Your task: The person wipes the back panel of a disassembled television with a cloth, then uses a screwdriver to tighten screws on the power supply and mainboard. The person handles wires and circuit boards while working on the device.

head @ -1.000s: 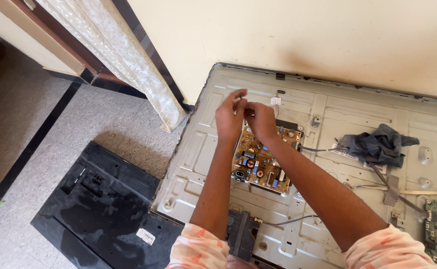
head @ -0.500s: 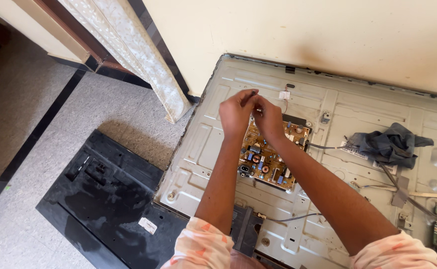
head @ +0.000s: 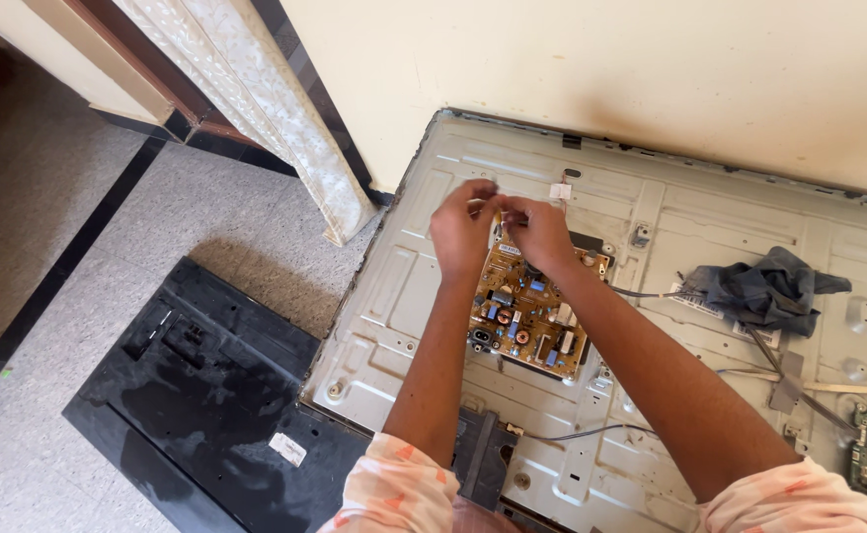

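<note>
Here the left hand (head: 461, 229) and right hand (head: 540, 230) pinch something too small to identify, fingertips meeting just at twelve o'clock of the brown circuit board (head: 532, 318), both equally near.

Brown circuit board (head: 527, 316), rectangular and crowded with small blue, black and yellow components, lying flat and slightly skewed on the pale grey metal back panel (head: 404, 286) of an opened flat screen; upper edge partly hidden under both hands.
</note>
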Action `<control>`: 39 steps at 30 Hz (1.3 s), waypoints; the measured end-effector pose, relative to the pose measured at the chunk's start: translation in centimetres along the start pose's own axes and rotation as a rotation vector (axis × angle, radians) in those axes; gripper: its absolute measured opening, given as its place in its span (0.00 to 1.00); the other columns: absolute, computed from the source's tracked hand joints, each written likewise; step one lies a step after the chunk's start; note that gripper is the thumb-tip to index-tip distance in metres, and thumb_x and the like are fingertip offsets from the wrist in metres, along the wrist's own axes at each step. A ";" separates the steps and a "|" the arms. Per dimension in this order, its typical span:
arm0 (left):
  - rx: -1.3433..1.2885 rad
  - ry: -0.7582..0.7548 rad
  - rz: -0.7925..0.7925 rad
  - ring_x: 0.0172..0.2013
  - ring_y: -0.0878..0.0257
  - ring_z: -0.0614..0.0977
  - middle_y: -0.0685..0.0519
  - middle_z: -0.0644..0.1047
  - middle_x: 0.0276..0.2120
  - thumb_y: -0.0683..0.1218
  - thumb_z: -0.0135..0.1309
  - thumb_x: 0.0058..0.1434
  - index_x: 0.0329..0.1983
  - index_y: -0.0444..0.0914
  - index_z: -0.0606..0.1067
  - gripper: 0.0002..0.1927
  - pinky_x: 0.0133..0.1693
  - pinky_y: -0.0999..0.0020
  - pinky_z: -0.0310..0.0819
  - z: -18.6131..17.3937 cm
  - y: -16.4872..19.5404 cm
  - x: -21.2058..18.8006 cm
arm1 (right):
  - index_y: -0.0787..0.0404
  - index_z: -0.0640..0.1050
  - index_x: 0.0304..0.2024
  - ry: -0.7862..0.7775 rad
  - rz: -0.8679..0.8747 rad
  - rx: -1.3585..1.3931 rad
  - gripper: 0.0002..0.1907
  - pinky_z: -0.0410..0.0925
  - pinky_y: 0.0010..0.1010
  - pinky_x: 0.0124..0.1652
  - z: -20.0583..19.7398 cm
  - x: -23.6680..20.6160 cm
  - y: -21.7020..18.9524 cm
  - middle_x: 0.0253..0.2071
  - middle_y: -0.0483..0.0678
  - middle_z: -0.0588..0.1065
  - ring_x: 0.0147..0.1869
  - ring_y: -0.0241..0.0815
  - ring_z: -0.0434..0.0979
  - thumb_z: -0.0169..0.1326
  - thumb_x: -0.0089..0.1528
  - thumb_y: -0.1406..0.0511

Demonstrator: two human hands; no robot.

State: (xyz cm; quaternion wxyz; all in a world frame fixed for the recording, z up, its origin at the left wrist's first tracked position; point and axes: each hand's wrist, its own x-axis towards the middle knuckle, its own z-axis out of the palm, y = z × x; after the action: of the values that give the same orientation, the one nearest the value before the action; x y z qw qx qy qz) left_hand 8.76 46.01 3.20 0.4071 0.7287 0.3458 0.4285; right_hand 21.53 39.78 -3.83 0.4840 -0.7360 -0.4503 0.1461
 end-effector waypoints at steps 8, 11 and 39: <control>-0.082 0.174 -0.046 0.36 0.63 0.88 0.52 0.84 0.39 0.42 0.62 0.62 0.46 0.36 0.79 0.10 0.33 0.71 0.82 -1.8 1.5 0.6 | 0.53 0.79 0.58 -0.110 0.137 0.005 0.26 0.74 0.33 0.52 1.0 -0.6 -0.5 0.49 0.51 0.82 0.50 0.40 0.84 0.51 0.58 0.75; -0.332 0.264 -0.065 0.38 0.63 0.87 0.51 0.82 0.42 0.41 0.59 0.65 0.48 0.35 0.77 0.10 0.37 0.70 0.84 -2.8 1.0 0.0 | 0.59 0.78 0.58 -0.168 0.332 0.597 0.23 0.76 0.31 0.55 1.2 -1.2 -2.3 0.52 0.52 0.82 0.52 0.44 0.84 0.49 0.60 0.75; -0.807 -0.200 -0.448 0.34 0.63 0.83 0.53 0.80 0.41 0.43 0.60 0.65 0.53 0.38 0.74 0.14 0.40 0.65 0.85 9.7 13.5 -17.5 | 0.59 0.82 0.50 0.770 0.989 -0.462 0.09 0.70 0.25 0.35 -59.3 -53.4 18.9 0.43 0.45 0.81 0.39 0.33 0.79 0.58 0.68 0.66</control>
State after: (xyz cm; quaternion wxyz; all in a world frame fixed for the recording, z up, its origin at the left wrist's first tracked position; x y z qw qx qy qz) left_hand 12.72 22.39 6.27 0.7718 0.4572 0.2594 0.3578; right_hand 40.49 -39.93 -2.57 0.3162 -0.9401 0.1253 -0.0224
